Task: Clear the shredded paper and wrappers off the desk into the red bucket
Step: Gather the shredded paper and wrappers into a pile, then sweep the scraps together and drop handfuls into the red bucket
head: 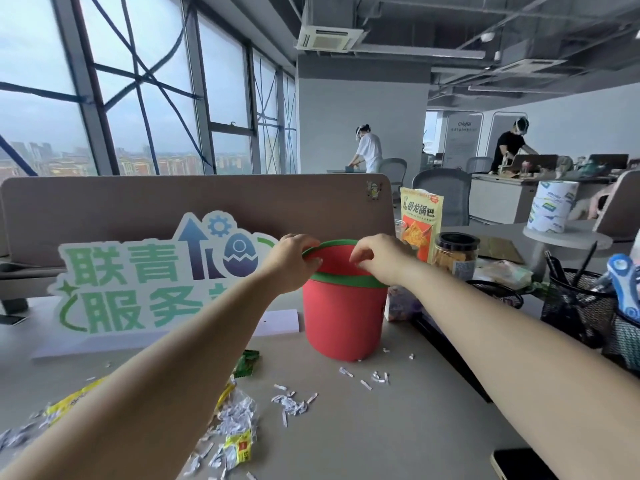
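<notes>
Red bucket (343,306) stands upright on the table (398,427), against the front of a green-lettered sign (138,271). Left hand (294,261) holds the green rim on its left side, fingers (312,262) hooked over the edge, apparently to steady or reposition the bucket. Right hand (381,258) sits over the opposite rim with fingers bunched together; whether they pinch the rim or a scrap cannot be told. Shredded paper (239,417) and wrappers (239,448) lie scattered on the near table, well short of the bucket. Judgement: most clearing is outstanding; bringing the bucket closer to the litter would shorten each transfer.
</notes>
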The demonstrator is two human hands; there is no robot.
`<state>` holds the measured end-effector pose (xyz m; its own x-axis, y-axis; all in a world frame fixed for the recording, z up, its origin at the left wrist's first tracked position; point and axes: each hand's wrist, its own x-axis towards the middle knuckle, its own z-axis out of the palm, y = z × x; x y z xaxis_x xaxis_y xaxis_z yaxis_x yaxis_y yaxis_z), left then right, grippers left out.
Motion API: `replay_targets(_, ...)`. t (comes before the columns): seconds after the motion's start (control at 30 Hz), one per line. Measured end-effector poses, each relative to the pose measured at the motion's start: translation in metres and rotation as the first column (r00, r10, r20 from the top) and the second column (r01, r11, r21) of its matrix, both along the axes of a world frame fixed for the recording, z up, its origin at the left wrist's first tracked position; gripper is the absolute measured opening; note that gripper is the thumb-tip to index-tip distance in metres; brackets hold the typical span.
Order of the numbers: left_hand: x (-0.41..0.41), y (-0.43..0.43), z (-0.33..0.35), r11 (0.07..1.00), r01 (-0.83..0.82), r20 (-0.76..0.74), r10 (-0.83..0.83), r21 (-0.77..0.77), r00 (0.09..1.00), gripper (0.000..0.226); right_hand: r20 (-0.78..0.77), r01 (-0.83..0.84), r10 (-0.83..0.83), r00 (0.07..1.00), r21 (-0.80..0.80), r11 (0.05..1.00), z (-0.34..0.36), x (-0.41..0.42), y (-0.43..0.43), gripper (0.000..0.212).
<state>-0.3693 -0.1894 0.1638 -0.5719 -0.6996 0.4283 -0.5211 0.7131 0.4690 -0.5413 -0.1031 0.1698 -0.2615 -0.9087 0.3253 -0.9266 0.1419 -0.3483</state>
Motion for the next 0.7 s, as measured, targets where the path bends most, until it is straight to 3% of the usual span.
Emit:
replay_targets(0.2, 0.024, 0.014, -0.006, 0.998, -0.025, -0.011, 0.026, 0.053, 1.000, 0.037, -0.074, 0.084, -0.083, 0.994, 0.016, 0.996, 0.006, 0.008, 0.016, 0.013)
replay_targets(0.37, 0.037, 0.024, -0.014, 0.998, -0.055, 0.021, 0.054, 0.042, 0.998, 0.035, 0.059, 0.043, -0.042, 0.997, -0.015, 0.999, 0.000, 0.009, 0.026, 0.013)
replay_targets(0.53, 0.059, 0.043, -0.046, 0.992, -0.081, 0.031, 0.078, 0.101, 0.996, 0.033, 0.110, 0.003, 0.015, 0.994, -0.168, 0.986, -0.024, 0.012, 0.051, 0.017)
replay_targets(0.63, 0.078, 0.058, -0.080, 0.983, -0.113, 0.100, 0.100, 0.142, 0.990, 0.036, 0.144, 0.070, -0.027, 0.989, -0.302, 0.951, -0.052, 0.016, 0.074, 0.019)
replay_targets(0.7, 0.093, 0.067, -0.105, 0.972, -0.150, 0.162, 0.122, 0.179, 0.979, 0.039, 0.194, 0.112, -0.057, 0.979, -0.285, 0.952, -0.076, 0.019, 0.087, 0.019)
